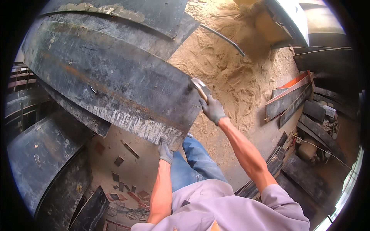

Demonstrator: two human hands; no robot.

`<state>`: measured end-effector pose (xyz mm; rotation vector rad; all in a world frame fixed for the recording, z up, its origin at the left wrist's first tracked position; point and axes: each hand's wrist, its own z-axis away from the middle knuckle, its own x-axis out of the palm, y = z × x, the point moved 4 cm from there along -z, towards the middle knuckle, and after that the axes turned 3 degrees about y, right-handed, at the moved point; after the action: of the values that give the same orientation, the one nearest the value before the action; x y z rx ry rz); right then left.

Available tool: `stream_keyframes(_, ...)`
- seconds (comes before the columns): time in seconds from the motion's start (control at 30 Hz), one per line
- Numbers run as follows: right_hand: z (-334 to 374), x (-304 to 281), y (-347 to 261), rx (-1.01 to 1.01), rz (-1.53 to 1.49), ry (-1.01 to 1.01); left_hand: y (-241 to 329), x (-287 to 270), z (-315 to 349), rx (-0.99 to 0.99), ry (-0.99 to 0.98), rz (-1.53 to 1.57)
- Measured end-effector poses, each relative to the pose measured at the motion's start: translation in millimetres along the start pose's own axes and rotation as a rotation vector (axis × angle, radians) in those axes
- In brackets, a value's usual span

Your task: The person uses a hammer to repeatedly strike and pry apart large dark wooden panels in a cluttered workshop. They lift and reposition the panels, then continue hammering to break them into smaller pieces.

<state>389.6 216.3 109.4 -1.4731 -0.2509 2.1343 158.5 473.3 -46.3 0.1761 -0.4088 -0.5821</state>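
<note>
In my right hand [214,110], gloved in grey, is a hammer [201,91] with a pale wooden handle. Its metal head is at the right end of a long dark board [127,77]; whether it touches the board I cannot tell. My left hand [165,151], also gloved, grips the board's near edge close to that end, beside a strip of whitish streaks. A rusty line runs along the board, and small metal bits [93,90] show on its surface. My legs in blue jeans [200,161] are right by the board's near corner.
More dark panels [154,15] lie beyond the board, and others [46,150] lean at the left. A sand heap [227,77] with a metal rod [223,37] spreads ahead. Planks [289,100] and clutter stand at right. Scraps [119,161] and wires [131,211] litter the floor.
</note>
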Motion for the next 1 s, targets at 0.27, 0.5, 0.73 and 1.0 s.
stream_keyframes(0.27,6.7,5.9,6.8,0.031,0.083,0.004,-0.7,-6.5,8.4,-0.021,-0.034,-0.022)
stream_keyframes(0.5,19.5,-14.7,50.0,0.418,-0.768,0.012,8.0,-7.1,44.4,-0.132,0.150,-0.174)
stream_keyframes(0.73,-42.4,40.6,128.9,0.449,-1.624,-0.122,24.2,16.9,93.5,-0.017,-0.169,0.038)
stream_keyframes(1.0,-59.5,133.9,82.4,0.512,-1.952,-0.098,67.9,4.5,124.9,0.252,-0.127,-0.302)
